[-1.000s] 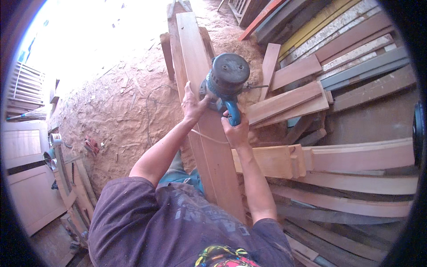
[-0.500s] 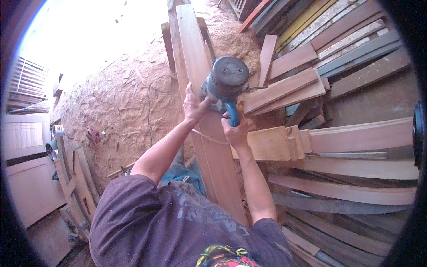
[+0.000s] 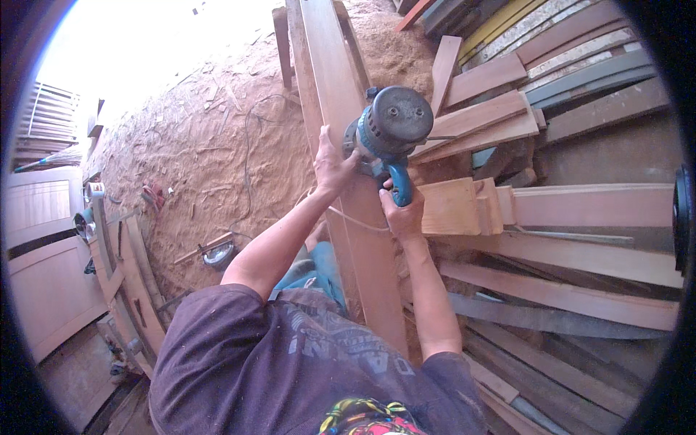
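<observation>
A blue power router (image 3: 401, 116) with a round black top sits on a long wooden plank (image 3: 335, 69). My right hand (image 3: 404, 212) is closed around its blue rear handle. At the left side of the router's base, my left hand (image 3: 333, 168) grips it with the thumb, its fingers lying along the plank's left edge. The cutting bit is hidden beneath the tool. A pale cord (image 3: 355, 220) curves across the plank between my forearms. Another board (image 3: 304, 80) runs along the plank's left side.
Planks (image 3: 587, 206) lie stacked on the right, some jutting close to my right forearm. Sawdust (image 3: 210, 159) covers the floor at left, with a dark cable (image 3: 249, 170) across it. Panelled doors (image 3: 54, 268) stand at far left. A helmet-like object (image 3: 219, 254) rests near my left elbow.
The router and both hands sit slightly further right in the picture, and the plank and stacks have shifted as the view moved. Both hands keep their hold.
</observation>
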`<action>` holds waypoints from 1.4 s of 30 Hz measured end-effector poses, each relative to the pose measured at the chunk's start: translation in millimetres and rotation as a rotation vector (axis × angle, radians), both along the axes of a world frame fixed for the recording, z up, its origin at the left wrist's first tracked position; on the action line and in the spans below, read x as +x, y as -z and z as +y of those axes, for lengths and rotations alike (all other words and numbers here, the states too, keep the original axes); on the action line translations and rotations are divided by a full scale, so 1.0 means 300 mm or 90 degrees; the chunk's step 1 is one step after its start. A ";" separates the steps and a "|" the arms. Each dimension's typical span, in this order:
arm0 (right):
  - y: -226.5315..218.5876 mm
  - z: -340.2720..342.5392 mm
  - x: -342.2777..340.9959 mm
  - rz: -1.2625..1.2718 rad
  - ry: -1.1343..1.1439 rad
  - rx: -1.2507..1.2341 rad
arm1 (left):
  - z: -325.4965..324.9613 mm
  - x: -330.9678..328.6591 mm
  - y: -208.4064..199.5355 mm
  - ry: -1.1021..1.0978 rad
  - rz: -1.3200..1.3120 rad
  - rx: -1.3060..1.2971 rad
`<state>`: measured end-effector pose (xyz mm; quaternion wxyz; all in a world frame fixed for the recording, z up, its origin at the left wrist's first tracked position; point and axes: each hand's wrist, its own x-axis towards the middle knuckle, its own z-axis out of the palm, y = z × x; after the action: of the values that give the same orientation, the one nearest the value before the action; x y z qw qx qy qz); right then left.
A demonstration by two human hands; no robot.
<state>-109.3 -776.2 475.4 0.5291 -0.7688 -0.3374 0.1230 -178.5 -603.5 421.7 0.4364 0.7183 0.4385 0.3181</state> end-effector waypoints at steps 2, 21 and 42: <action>0.011 -0.040 -0.004 0.025 0.006 0.001 | -0.041 -0.003 -0.013 0.000 0.006 -0.009; 0.016 -0.405 -0.145 0.098 0.029 -0.061 | -0.373 -0.149 0.026 0.032 0.020 -0.020; -0.011 -0.674 -0.312 0.108 0.041 -0.077 | -0.645 -0.290 0.036 0.058 -0.027 -0.043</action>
<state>-203.0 -978.5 478.8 0.5124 -0.7965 -0.2582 0.1908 -265.4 -797.0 410.8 0.4836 0.7158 0.4061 0.2981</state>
